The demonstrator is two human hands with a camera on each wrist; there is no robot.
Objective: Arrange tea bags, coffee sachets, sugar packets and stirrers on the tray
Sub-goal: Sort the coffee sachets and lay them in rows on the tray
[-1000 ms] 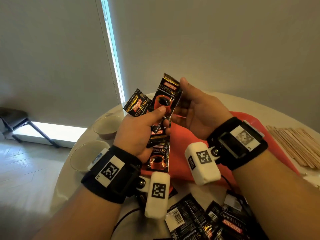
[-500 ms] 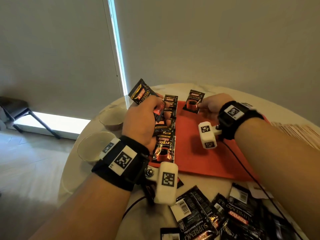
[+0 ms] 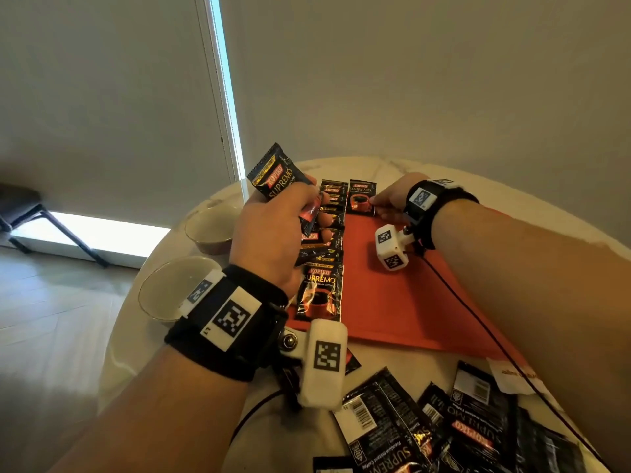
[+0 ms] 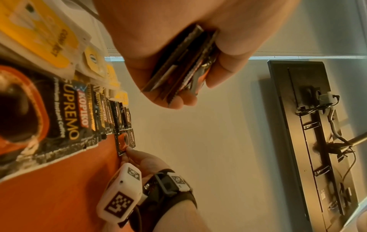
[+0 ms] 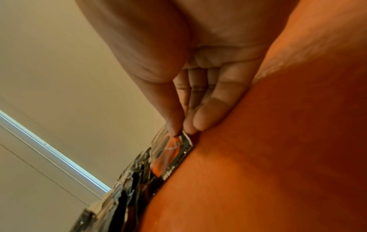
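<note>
Right hand (image 3: 392, 203) pinching coffee sachet (image 3: 361, 203) corner, flat on tray (image 3: 409, 302)

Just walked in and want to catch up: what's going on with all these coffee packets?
A person is laying coffee sachets out on a red tray. The left hand grips a small stack of sachets above the tray. The right hand pinches the corner of one sachet lying at the tray's far end, starting a second column beside a finished row of sachets. More loose sachets wait on the table near the person.
</note>
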